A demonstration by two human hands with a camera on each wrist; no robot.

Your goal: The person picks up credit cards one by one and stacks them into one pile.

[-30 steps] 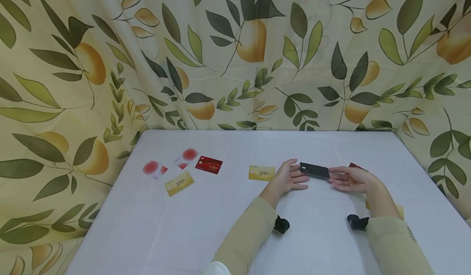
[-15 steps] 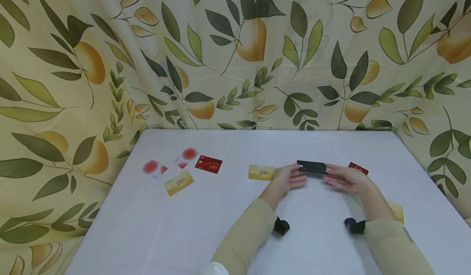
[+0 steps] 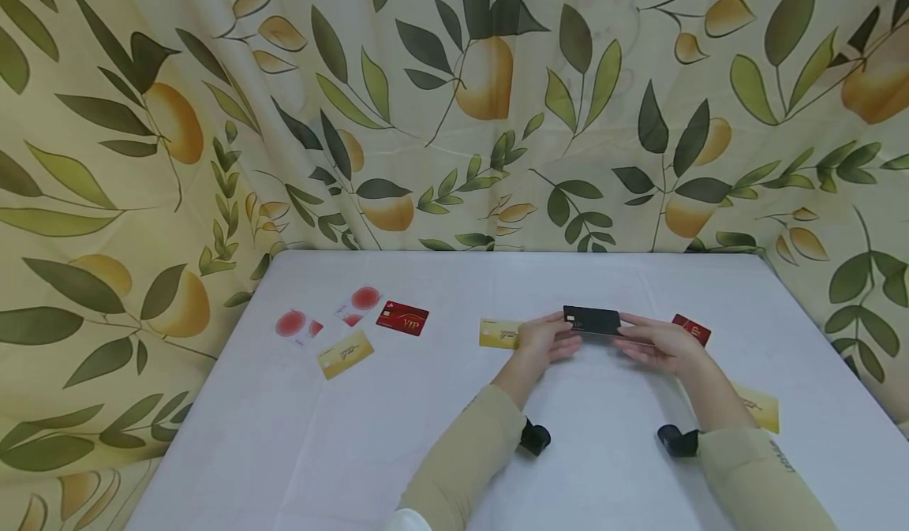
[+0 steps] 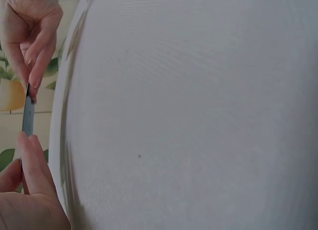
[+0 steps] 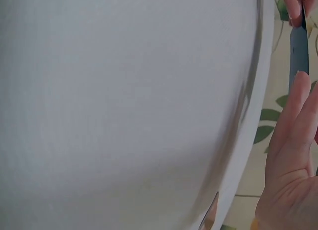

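A black card (image 3: 592,320) is held level between both hands above the far half of the white table. My left hand (image 3: 540,345) pinches its left end between thumb and fingers. At the other end, my right hand (image 3: 660,343) pinches the card from the right, fingers stretched beneath it. From the left wrist, the card (image 4: 28,115) appears nearly edge-on between the two hands. The right wrist view shows the card's underside (image 5: 298,46) with the fingers along it. A gold card (image 3: 499,333) lies just left of my left hand, partly covered by it.
A red card (image 3: 692,329) and a gold card (image 3: 758,409) lie by the right arm, partly hidden. On the left lie a red VIP card (image 3: 402,318), another gold card (image 3: 346,354) and two pale cards with red circles (image 3: 291,323). A patterned curtain (image 3: 440,152) hangs behind.
Both hands have moved left with the black card, which has risen slightly in the head view and shows more of its face. More of the red and gold cards at right is uncovered.
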